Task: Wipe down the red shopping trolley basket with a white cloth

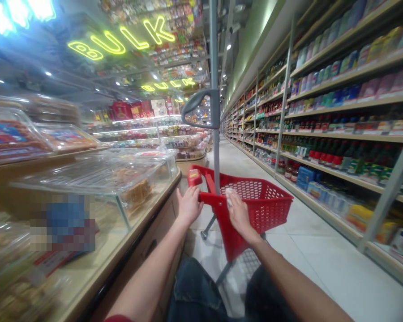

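A red shopping cart (265,203) with a mesh basket stands in front of me in a shop aisle. My left hand (189,205) is wrapped over the left part of its red handle bar. My right hand (237,213) grips the same bar further right, fingers curled over it. A grey pole (216,134) with a loop-shaped grey handle rises from the cart between my hands. The basket looks empty from here.
A wooden counter (134,241) with clear lidded bins of baked goods runs along the left. Tall shelves (339,134) of bottles and packets line the right. The pale tiled floor (309,250) stretches ahead. Yellow neon "BULK" signs (121,40) hang overhead.
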Demonstrator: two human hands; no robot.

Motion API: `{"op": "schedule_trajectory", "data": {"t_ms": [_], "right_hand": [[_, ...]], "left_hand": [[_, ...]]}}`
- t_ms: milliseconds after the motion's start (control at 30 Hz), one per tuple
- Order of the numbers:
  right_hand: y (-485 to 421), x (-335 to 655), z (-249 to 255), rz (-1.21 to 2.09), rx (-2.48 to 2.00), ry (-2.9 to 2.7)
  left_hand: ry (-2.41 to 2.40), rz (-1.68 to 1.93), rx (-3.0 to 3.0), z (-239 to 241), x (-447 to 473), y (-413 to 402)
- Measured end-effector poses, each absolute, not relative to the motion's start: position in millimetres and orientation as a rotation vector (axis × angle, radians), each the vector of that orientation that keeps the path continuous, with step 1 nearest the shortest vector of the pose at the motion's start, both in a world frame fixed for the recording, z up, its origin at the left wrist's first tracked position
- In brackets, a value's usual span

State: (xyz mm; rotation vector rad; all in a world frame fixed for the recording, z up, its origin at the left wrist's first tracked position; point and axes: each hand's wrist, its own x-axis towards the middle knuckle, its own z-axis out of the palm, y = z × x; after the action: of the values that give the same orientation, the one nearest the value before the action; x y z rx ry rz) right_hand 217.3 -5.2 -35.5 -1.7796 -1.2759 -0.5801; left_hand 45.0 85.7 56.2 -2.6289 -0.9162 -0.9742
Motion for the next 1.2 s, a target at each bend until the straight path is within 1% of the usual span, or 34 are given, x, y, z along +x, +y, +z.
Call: {"op": "schedule_trajectory", "data": {"t_ms": [100,167,267,367,467,533,600,700,767,867,933,1000,1133,1200], "right_hand": [[2,187,-30,-0.667,-1.746,-1.322],[-1,184,-39,-0.742,-1.744,-1.350],[-13,199,-73,-0.806,-1.769,-1.402],[-28,218,-116,-0.763,-1.832,-1.351],[-32,223,-134,-0.696,-1.844,-1.195],[-27,218,-122,-0.689,-1.799,-1.076],[-18,211,-97,-0.691,-1.732,-1.004],[-9,204,-71,-0.674,-1.728,-1.048],[-9,201,-78,-0.637,-1.785,-1.041],[-15,197,-109,-0.550,-1.843,-0.981],[-16,197,-120,-0.505,-1.829,-0.935],[-13,196,-113,-0.499,-1.767,-0.905],[-8,199,-78,-0.559,-1.621,-0.920],[-11,205,-71,-0.568,-1.611,-0.945]], "left_hand": [[-0.914,-1.022,-2.628,51,55,79],[-0.910,-1.053,-2.625,49,61,72],[-0.897,-1.093,-2.620,48,68,64],[-0.886,-1.137,-2.604,46,73,57],[-0.891,-1.157,-2.590,45,78,49],[-0.887,-1.157,-2.589,44,81,44],[-0.881,-1.151,-2.590,42,84,40],[-0.879,-1.125,-2.595,39,88,35],[-0.876,-1.103,-2.603,38,89,34],[-0.874,-1.087,-2.612,38,89,33],[-0.868,-1.089,-2.617,38,90,32],[-0.867,-1.095,-2.620,37,91,28],[-0.859,-1.100,-2.630,37,93,17],[-0.802,-1.101,-2.650,40,91,14]]}}
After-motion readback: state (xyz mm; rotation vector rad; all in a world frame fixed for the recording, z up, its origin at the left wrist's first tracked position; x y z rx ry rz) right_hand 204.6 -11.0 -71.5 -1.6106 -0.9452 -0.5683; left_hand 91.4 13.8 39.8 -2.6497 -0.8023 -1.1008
